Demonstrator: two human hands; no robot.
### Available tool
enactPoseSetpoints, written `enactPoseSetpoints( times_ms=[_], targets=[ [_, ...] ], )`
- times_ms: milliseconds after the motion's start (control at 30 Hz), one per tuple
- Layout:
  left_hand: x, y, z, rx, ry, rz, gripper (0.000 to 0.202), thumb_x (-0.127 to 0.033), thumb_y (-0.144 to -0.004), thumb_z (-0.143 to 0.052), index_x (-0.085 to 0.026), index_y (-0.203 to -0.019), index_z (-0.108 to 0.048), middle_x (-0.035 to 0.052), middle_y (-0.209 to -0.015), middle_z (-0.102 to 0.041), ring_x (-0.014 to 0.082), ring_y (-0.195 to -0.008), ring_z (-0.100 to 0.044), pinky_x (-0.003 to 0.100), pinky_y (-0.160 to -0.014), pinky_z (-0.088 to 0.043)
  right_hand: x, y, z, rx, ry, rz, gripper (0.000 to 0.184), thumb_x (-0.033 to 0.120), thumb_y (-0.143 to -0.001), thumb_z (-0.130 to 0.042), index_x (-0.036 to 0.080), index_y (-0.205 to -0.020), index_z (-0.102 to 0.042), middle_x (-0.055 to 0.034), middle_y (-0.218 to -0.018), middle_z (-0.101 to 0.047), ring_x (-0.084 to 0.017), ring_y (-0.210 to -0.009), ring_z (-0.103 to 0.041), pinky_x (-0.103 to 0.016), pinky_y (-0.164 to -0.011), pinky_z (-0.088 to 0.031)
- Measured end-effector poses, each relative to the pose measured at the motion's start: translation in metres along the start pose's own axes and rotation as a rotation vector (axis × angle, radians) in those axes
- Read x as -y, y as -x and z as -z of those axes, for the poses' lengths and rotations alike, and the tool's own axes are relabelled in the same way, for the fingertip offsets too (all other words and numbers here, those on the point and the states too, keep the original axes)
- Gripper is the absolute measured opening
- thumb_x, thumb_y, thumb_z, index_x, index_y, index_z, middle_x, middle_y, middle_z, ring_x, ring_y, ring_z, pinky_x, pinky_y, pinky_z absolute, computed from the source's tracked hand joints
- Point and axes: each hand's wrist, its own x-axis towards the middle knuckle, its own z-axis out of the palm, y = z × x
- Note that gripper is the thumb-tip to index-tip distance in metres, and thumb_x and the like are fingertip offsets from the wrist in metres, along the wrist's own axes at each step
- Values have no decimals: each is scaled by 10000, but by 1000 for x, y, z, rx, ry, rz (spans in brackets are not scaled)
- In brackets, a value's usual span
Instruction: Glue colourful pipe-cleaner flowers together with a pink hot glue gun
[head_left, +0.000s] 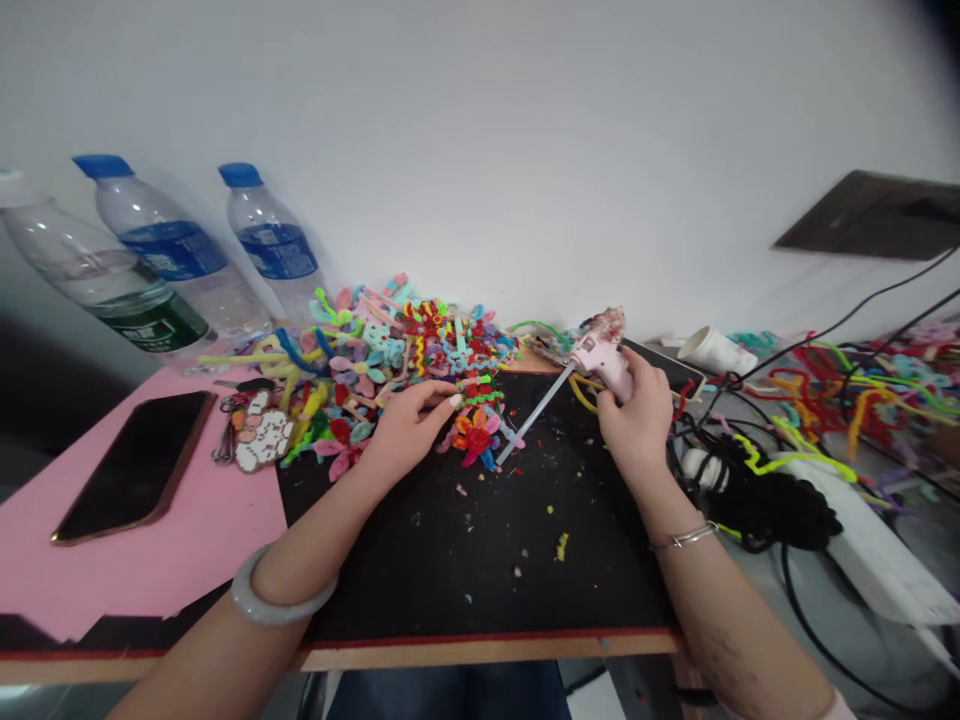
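Note:
My right hand [637,415] is closed round the grip of a pink hot glue gun [600,350], held over the black mat [480,560]. A glue stick [536,412] sticks out from the gun's back toward me. My left hand [405,430] lies on the mat with its fingers drawn together, the fingertips touching a small pipe-cleaner flower [474,432] beside a pile of colourful pipe-cleaner flowers [390,350]. A pale bangle sits on my left wrist and a thin silver bracelet on my right wrist.
A dark phone [135,465] lies on pink paper [187,540] at the left, next to a bunch of keys [255,430]. Three water bottles [180,260] stand at the back left. Loose pipe cleaners [847,390], black cables [757,490] and a paper cup [716,350] crowd the right side.

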Motion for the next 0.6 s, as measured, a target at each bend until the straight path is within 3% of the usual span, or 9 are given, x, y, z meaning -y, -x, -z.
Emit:
enactPoseSetpoints(
  times_ms=[167,400,500,600],
  targets=[
    [1,0,5,-132,-248,-169,205,-351,-790,-538,-170,-825,-627,53,-847,-606,159,-740,-557,270,-631,-449,-9,-1,-6,-89,-173,-112,534,151,-673,-523,112,-1206,-519,-139,-1089,-584,-258,-975,-541,-428,-878,-426],
    [3,0,4,26,-230,-173,213,-362,-792,-528,-161,-779,-599,16,-709,-603,119,-595,-517,243,-554,-402,-8,-3,-7,-202,-470,-276,477,215,-708,-534,133,-1178,-531,-115,-1108,-586,-216,-936,-561,-365,-830,-449],
    [3,-1,3,43,-238,-150,232,-367,-811,-498,-162,-740,-579,6,-671,-598,114,-574,-508,239,-540,-383,-3,-3,-6,-145,-612,-317,341,279,-732,-526,143,-1041,-576,-67,-929,-618,-169,-760,-565,-294,-679,-464],
    [2,0,5,31,-262,-149,239,-368,-813,-496,-164,-707,-563,-11,-607,-547,107,-536,-470,236,-517,-354,3,0,-5,31,-705,-349,153,292,-713,-567,166,-800,-573,10,-648,-555,-112,-542,-479,-233,-507,-393]
  ],
)
